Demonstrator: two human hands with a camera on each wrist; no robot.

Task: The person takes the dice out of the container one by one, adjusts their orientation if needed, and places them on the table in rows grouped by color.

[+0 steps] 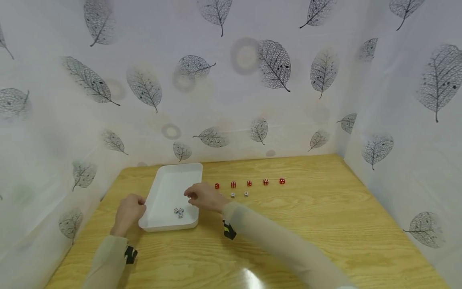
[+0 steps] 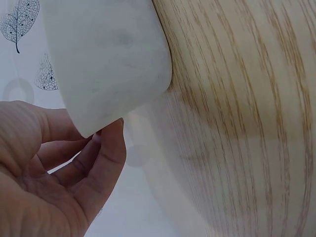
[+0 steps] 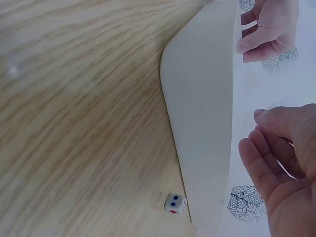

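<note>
A shallow white tray (image 1: 169, 225) stands on the left of the table. My left hand (image 1: 129, 210) grips its left rim, thumb and fingers on either side of the edge; in the left wrist view the hand (image 2: 64, 173) pinches the tray wall (image 2: 113, 74). Over the tray's right side hovers my right hand (image 1: 207, 196), fingers loosely bent. In the right wrist view nothing shows between the right hand's (image 3: 286, 158) thumb and fingers. A few white dice (image 1: 180, 215) lie close together inside the tray. Beside its outer wall, a white die (image 3: 175, 203) sits on the table.
Several red dice (image 1: 249, 183) form a spaced row right of the tray. In front of them stand white dice (image 1: 246, 194), one partly hidden by my right hand. Leaf-printed white curtains (image 1: 231, 100) enclose the wooden table (image 1: 306, 224) at the back and sides.
</note>
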